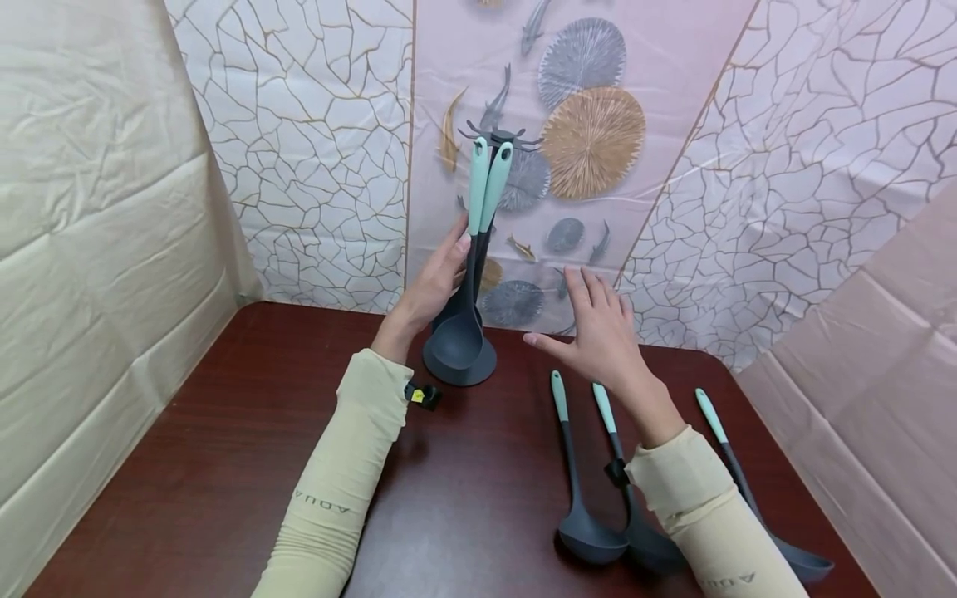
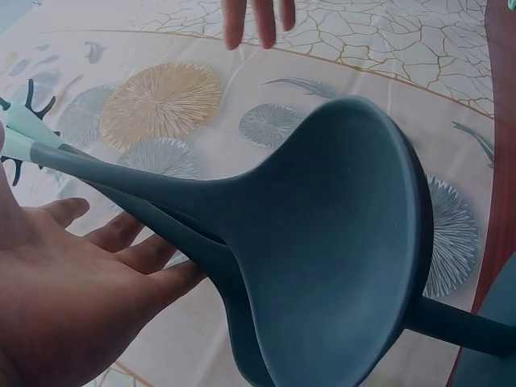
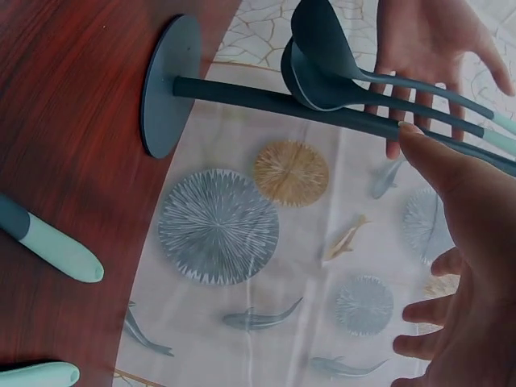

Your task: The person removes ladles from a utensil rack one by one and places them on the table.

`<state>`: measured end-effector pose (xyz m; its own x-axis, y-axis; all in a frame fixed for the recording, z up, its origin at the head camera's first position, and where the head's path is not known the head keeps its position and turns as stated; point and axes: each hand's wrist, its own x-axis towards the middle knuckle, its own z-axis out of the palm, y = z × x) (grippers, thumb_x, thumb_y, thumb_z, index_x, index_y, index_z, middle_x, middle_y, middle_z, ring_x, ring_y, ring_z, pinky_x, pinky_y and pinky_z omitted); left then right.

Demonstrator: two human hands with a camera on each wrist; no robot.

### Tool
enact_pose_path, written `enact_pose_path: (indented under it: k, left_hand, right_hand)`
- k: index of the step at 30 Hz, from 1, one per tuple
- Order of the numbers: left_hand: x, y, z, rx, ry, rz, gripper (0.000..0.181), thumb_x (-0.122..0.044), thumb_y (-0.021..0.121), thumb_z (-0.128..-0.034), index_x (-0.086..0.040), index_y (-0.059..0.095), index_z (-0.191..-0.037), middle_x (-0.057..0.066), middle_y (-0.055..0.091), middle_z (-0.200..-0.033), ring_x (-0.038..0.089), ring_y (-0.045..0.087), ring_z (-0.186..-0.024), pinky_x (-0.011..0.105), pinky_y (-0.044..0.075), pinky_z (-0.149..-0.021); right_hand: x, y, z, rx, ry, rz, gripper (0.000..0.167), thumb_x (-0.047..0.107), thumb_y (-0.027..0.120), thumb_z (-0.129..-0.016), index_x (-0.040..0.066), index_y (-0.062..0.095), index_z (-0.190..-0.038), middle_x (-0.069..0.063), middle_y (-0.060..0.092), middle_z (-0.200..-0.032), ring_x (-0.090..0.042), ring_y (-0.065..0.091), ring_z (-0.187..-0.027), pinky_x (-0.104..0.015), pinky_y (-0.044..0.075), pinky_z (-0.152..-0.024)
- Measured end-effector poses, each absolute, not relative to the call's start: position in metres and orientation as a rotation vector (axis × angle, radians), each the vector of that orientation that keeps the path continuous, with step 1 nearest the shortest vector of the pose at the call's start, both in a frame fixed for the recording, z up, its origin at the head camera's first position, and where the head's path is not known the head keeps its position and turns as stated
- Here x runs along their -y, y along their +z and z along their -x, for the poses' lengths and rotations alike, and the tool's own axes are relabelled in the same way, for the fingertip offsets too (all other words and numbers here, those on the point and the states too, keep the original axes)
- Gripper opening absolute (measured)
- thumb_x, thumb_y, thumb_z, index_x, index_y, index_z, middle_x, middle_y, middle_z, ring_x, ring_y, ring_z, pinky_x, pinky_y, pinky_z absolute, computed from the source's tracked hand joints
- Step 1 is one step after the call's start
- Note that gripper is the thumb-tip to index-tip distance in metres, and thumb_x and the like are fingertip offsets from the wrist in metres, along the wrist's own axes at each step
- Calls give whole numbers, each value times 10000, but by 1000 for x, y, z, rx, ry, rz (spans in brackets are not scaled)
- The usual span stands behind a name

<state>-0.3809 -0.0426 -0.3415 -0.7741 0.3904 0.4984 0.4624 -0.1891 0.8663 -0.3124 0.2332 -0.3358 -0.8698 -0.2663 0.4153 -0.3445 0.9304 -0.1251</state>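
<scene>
Two dark grey ladles with mint-green handles, the front ladle [image 1: 458, 336] and one behind it, hang from a utensil stand [image 1: 504, 135] with a round base. My left hand [image 1: 434, 286] is beside their handles, its fingers stretched out behind them in the left wrist view; its thumb is near or touching a handle. Held apart from the stand, my right hand [image 1: 601, 340] is spread and holds nothing. Below it on the table lie a ladle [image 1: 591, 536] and a second ladle [image 1: 646, 540], partly hidden by my right sleeve.
Farther right, another mint-handled utensil [image 1: 736, 473] lies on the dark red table [image 1: 449, 498], its head partly behind my sleeve. A patterned curtain [image 1: 321, 166] hangs behind the table. Pale cloth [image 1: 97, 249] covers the left side.
</scene>
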Motion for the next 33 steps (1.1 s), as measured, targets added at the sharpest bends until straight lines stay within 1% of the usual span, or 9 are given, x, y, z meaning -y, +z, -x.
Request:
enact_pose_path:
  k: [5,8,10,14,16,20,25,28,33]
  left_hand:
    - [43,-344,381,2002,-2163,983,670,-521,259,-1139,-229,108,-1723,119,268,-1725,371,341,-1549,562,284,-1243]
    - [43,-347,382,2019,-2187,944,667,-533,233,-1146,-199,163,-1719,171,348,-1681,357,387,-1528,542,306,-1239]
    - [42,-349,384,2022,-2210,932,631,-484,223,-1162,-173,206,-1711,204,394,-1651,344,429,-1504,532,332,-1228]
    - [40,-351,388,2027,-2236,917,539,-313,243,-1182,-116,292,-1682,255,463,-1588,337,517,-1424,527,381,-1186]
    - [39,-352,390,2069,-2193,894,510,-262,268,-1178,-101,351,-1655,257,504,-1550,342,539,-1391,518,394,-1173]
    - [39,-356,395,2144,-2086,868,466,-258,311,-1184,-101,439,-1603,233,572,-1480,384,544,-1367,495,418,-1146]
    - [38,-363,399,2089,-2063,899,439,-218,376,-1174,-80,473,-1580,261,619,-1408,411,573,-1344,486,460,-1098]
    - [38,-365,399,2083,-2045,888,441,-166,440,-1156,-97,477,-1590,253,637,-1385,393,607,-1314,471,491,-1059]
    - [38,-362,395,2173,-1873,805,480,-153,536,-1127,-174,486,-1605,138,676,-1326,298,693,-1194,431,549,-936]
  right_hand:
    - [-229,-337,309,2638,279,-435,1174,698,782,-843,143,214,-1708,-203,217,-1731,-447,156,-1592,-730,144,-1210]
    - [-225,-336,306,2603,298,-437,1172,688,786,-846,161,199,-1713,-188,210,-1738,-433,143,-1599,-729,145,-1211]
    - [-223,-335,304,2576,313,-444,1169,678,793,-846,167,199,-1714,-183,219,-1737,-429,147,-1599,-732,149,-1209]
    - [-217,-331,302,2525,341,-477,1149,657,800,-851,155,222,-1708,-186,240,-1730,-422,153,-1600,-732,144,-1210]
    - [-214,-329,302,2500,345,-500,1142,649,803,-853,146,233,-1705,-188,249,-1727,-420,160,-1600,-724,143,-1215]
    - [-209,-322,300,2453,367,-538,1128,619,816,-856,138,245,-1702,-187,259,-1724,-411,166,-1602,-711,131,-1228]
    - [-203,-314,296,2413,410,-567,1113,587,831,-857,146,254,-1701,-172,263,-1727,-391,162,-1608,-709,125,-1231]
    - [-199,-310,293,2396,425,-580,1117,592,835,-851,152,257,-1701,-161,265,-1728,-384,165,-1608,-708,124,-1231]
    - [-195,-305,292,2378,447,-589,1102,560,846,-859,146,264,-1698,-148,272,-1728,-380,184,-1605,-712,134,-1229]
